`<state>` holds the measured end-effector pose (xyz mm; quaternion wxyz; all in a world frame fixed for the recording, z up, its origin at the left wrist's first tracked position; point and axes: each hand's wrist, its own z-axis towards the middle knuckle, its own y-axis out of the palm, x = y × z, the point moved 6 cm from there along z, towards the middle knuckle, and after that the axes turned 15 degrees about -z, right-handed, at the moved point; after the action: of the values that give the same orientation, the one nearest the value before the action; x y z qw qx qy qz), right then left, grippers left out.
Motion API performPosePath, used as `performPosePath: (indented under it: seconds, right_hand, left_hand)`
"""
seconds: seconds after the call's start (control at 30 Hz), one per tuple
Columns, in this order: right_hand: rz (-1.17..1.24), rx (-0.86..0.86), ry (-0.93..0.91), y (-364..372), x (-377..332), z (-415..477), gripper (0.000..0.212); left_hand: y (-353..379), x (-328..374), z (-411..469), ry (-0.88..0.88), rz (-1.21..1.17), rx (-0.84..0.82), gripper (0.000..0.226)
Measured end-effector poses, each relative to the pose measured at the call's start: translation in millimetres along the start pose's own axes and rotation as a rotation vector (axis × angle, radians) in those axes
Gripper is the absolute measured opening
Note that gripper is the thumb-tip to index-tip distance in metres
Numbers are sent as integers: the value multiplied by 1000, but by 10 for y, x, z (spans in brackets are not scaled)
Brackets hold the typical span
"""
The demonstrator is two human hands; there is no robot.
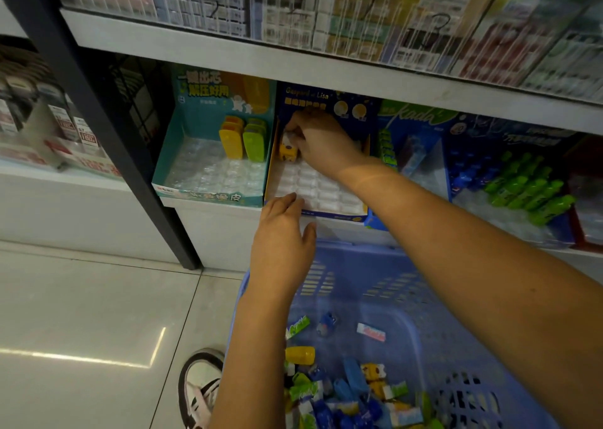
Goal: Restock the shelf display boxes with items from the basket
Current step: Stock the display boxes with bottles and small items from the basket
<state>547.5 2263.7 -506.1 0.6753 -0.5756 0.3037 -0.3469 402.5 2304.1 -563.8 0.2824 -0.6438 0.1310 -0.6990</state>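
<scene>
the right hand (pixel 313 141) pinches a small yellow-and-white item (pixel 287 151) at the far left corner of the blue display box (pixel 329 98) (just right of the teal box (pixel 195 108)). the left hand (pixel 280 242), fingers straight, touches its near edge, above the basket (pixel 391 281).

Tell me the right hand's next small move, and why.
Probably seat the yellow item in its back-left slot and let go: the right hand pinches it there, the left hand rests on the blue display box, and the other slots look empty.
</scene>
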Motion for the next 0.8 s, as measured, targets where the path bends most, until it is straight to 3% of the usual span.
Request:
performPosePath:
  seconds: [0.3,0.43,0.5,0.57,0.63,0.8]
  right_hand:
    - [-58,16,21,-24,-25,-20,25]
    - [-6,-20,48,-182,-129,-235,34]
    - [138,10,92,-243,-58,-633,33]
    - [326,44,147,-183,76,-1212,20]
    - [372,-82,201,146,211,-1813,14]
    - [213,-832,285,1546,522,-2962,33]
  left_hand:
    - [-6,13,13,32,-18,3,46]
    - [-194,152,-193,125,-226,239,26]
    - [-154,106,-293,97,-268,218,18]
    - [75,-58,-311,-26,-190,38,22]
    - [430,-243,-369,-176,-61,-192,29]
    - [1511,-659,-1048,-356,223,-875,23]
